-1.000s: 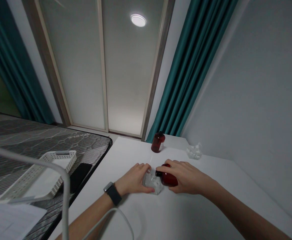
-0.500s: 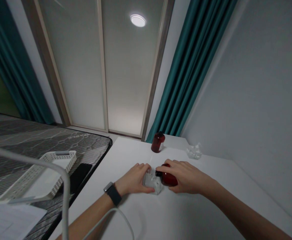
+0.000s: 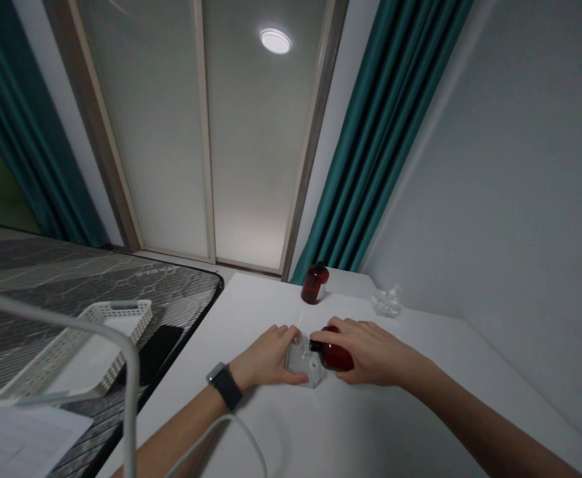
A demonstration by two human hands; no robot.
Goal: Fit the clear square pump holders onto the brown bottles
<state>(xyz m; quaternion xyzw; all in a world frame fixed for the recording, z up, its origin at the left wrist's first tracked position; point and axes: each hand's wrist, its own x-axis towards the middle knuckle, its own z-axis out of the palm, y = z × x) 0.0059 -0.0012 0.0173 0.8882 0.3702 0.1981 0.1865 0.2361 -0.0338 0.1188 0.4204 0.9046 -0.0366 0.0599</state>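
My right hand (image 3: 373,352) is wrapped around a dark red-brown bottle (image 3: 337,357), which lies tilted nearly sideways. Its black neck (image 3: 315,346) points left, over the edge of a clear container (image 3: 305,364). Whether liquid is coming out I cannot make out. The container rests on the white table (image 3: 291,431), and my left hand (image 3: 270,356) grips its left side between thumb and fingers. Farther back stands a second red-brown bottle (image 3: 314,284), upright, with a black top and a pale label.
A clear, faceted-looking object (image 3: 387,302) sits at the back right near the wall. Left of the table, a white perforated basket (image 3: 106,380), a black flat object (image 3: 157,352) and white papers (image 3: 22,438) lie on a grey patterned surface. A pale cable (image 3: 130,398) crosses the lower left.
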